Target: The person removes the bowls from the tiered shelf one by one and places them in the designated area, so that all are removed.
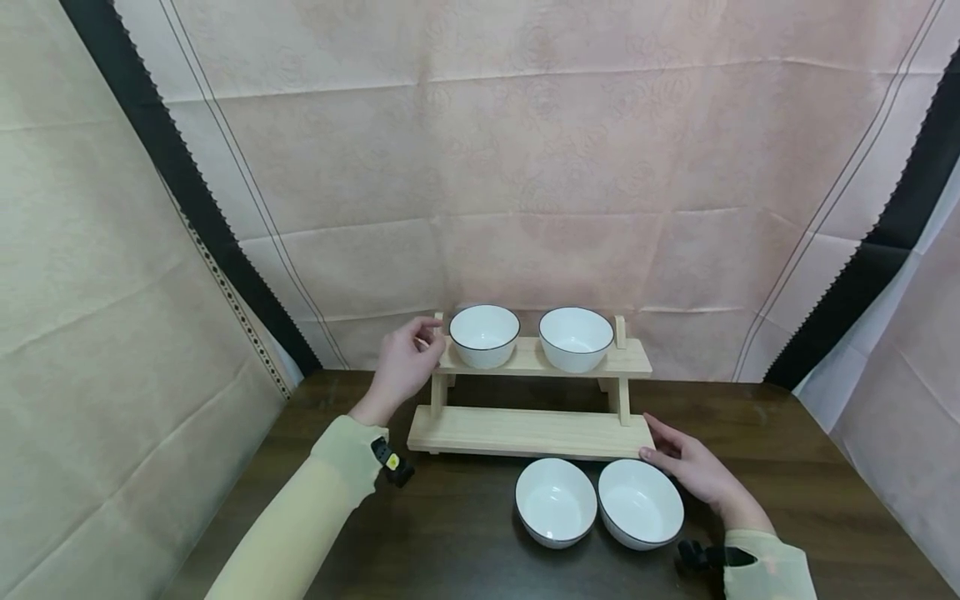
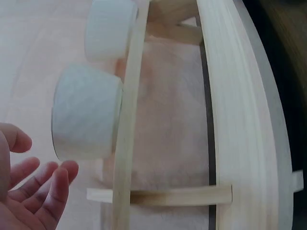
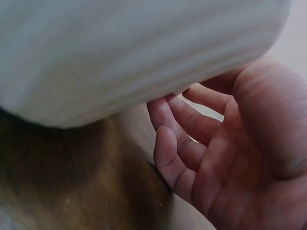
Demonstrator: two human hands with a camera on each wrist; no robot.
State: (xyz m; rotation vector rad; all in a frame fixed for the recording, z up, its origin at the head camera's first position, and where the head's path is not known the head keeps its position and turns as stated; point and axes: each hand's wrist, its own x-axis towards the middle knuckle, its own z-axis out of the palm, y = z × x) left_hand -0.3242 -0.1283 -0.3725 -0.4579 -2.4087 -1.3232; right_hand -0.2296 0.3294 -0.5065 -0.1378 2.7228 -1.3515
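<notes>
A two-tier wooden stand [image 1: 525, 431] bears two white bowls with dark rims, a left bowl [image 1: 486, 337] and a right bowl [image 1: 576, 340], on its upper board. My left hand [image 1: 408, 358] is beside the upper board's left end, its fingers loosely bent and apart from the nearest bowl [image 2: 86, 115] in the left wrist view. At the right end of the lower board, my right hand [image 1: 690, 467] holds the corner between thumb and fingers. In the right wrist view a bowl [image 3: 134, 52] hides the contact of those fingertips.
Two more white bowls, one [image 1: 556, 503] left and one [image 1: 641, 505] right, stand side by side on the dark wooden table [image 1: 450, 533] before the stand. Pale cloth [image 1: 540, 167] hangs behind and at both sides.
</notes>
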